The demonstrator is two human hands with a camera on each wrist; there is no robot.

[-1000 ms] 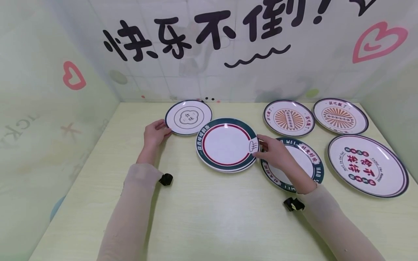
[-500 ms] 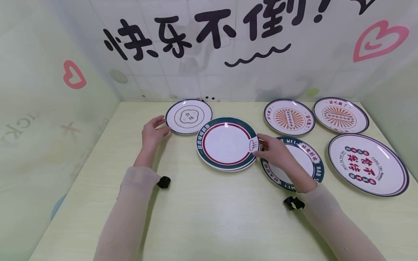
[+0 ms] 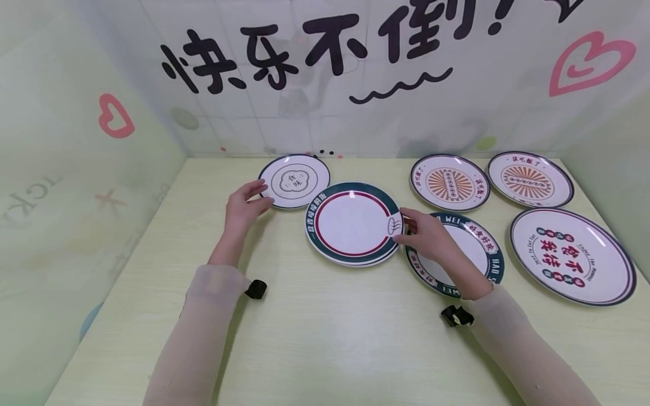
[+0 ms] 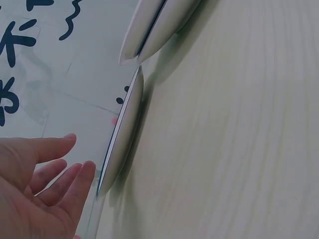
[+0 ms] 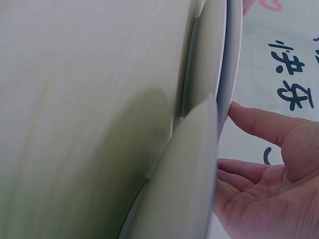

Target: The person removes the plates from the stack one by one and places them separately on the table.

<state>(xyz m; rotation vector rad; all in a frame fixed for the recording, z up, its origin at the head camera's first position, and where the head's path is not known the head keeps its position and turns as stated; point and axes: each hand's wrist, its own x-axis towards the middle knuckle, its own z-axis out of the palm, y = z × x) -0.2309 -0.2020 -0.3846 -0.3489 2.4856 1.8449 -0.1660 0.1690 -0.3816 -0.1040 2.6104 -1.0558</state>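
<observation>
My left hand (image 3: 244,206) is at the left edge of a small white plate (image 3: 299,194) with a blue rim and a cloud-shaped emblem. Its fingers are spread and loosely bent, and they hold nothing. The left wrist view shows these fingers (image 4: 82,184) beside the small plate's edge (image 4: 124,134). In the middle lies a green-rimmed plate (image 3: 350,223) with a red ring, stacked on another plate (image 5: 204,64). My right hand (image 3: 429,234) pinches the right rim of this green-rimmed plate. In the right wrist view the thumb (image 5: 249,119) touches the rim; some fingertips are hidden.
Partly under the right forearm is another green-rimmed plate (image 3: 487,237). Two plates with orange sunburst prints, the left plate (image 3: 431,194) and the right plate (image 3: 553,192), stand near the back wall (image 3: 330,129). A large oval plate (image 3: 604,259) lies at far right.
My left hand first drew slightly left from the small plate, then came back right, its fingertips now over that plate's left edge. The right hand and the plates look unmoved.
</observation>
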